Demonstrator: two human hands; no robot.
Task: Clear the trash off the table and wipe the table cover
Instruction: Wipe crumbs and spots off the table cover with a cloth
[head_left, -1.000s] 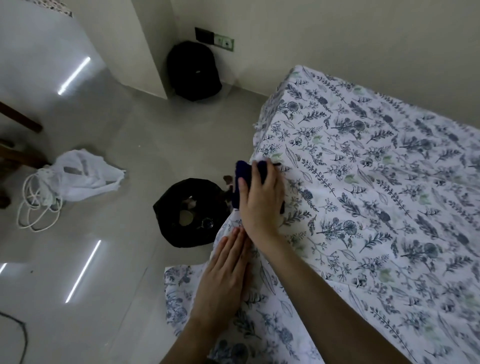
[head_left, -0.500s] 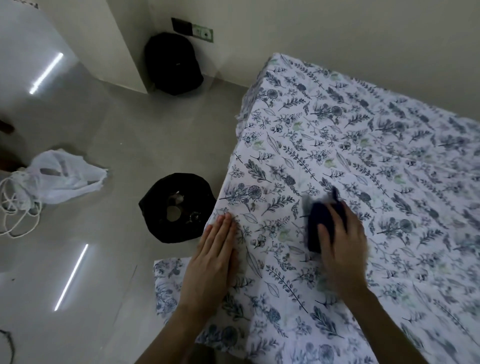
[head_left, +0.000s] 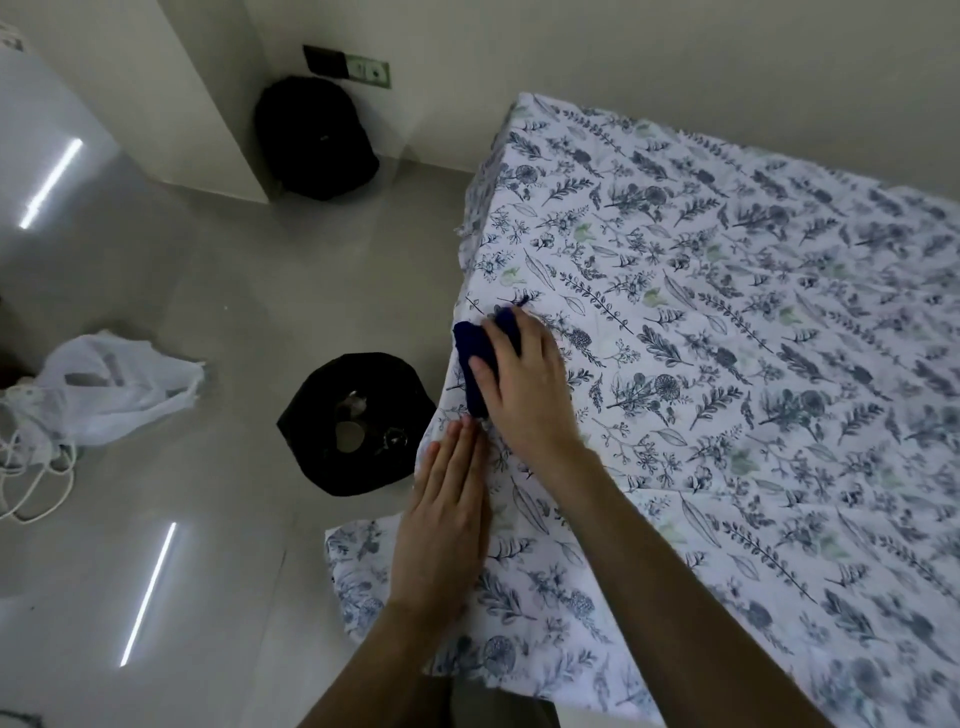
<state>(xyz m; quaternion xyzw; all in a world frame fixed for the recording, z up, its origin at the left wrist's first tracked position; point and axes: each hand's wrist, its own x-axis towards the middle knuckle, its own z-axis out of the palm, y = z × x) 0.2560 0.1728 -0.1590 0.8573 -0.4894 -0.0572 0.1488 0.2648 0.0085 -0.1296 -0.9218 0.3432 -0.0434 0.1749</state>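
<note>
right hand (head_left: 524, 384) has swept the dark blue cloth (head_left: 470, 353) back from mid-counter to the left edge, ending just ahead of the left hand (head_left: 447, 514).

right forearm reaches in diagonally from the lower right, wrist bent, with the fingers (head_left: 527, 338) curled over the cloth and the thumb laid across it, gripping it and pressing it onto the floral table cover (head_left: 727, 364) where the cover folds over the counter edge. left hand lies palm down, its fingers (head_left: 462, 447) straight and together, holding nothing, flattening the cover at the same edge, with the tips almost touching the cloth's near end. left of both sets of fingers and down on the floor (head_left: 218, 291) sits an open black trash bag (head_left: 358, 421) with scraps inside. further left lies a white plastic bag (head_left: 109, 384). a black backpack (head_left: 317, 140) leans at the far wall.
</note>
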